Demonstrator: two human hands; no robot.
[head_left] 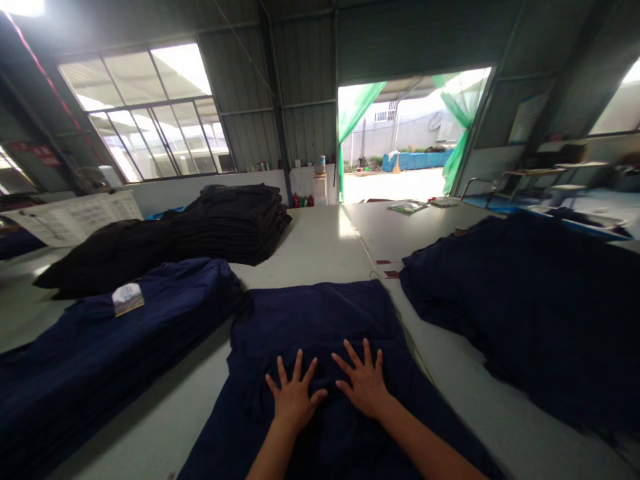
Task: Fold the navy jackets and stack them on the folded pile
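Observation:
A navy blue garment (320,310) lies spread on the table in front of me, its far edge fairly straight. It looks like trousers, though its near part runs out of view. My left hand (294,400) rests flat on the cloth, fingers spread. Beside it, my right hand (364,383) also presses flat on the garment with its fingers apart. Small creases show in the fabric around both hands. Neither hand grips anything.
Folded navy garments (165,313) are stacked on the left, topped with a white tag (128,298). Behind them stands a pile of black garments (235,223). A loose navy heap (540,300) covers the right side. Flat plastic packets (409,207) lie on the far table (320,233).

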